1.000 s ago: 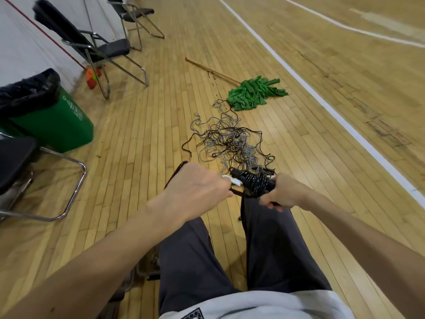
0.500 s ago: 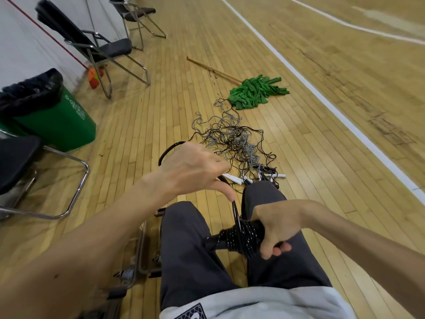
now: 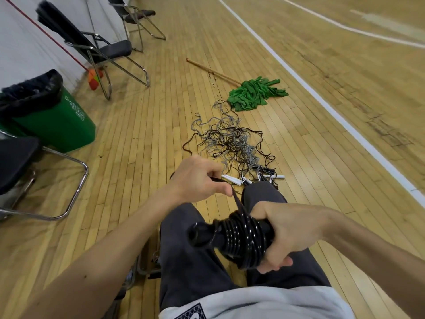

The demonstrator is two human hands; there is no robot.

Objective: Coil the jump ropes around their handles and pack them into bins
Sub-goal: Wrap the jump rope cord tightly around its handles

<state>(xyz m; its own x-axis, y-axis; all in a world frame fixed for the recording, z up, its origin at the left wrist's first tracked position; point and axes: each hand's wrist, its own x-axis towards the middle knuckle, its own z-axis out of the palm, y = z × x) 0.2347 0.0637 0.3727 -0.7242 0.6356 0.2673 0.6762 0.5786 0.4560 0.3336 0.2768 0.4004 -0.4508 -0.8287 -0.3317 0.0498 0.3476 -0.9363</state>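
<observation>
Jump rope handles (image 3: 239,237), black, part-coiled: above lap (image 3: 195,261), clamped in right grip (image 3: 292,233) to steady winding.
Free cord (image 3: 237,204): pinched in left grip (image 3: 197,178), kept taut for the next turn.
Tangled ropes (image 3: 232,143): mid-floor (image 3: 138,134), awaiting coiling.

On my feed I see a pale wooden plank floor (image 3: 138,134) marked with white court lines (image 3: 322,97). A white wall (image 3: 18,42) with a thin red stripe runs along the left. Beside it stand black folding chairs (image 3: 110,50) on metal frames and a green bin (image 3: 57,120) lined with a black bag. A green mop (image 3: 255,93) lies on the boards.
</observation>
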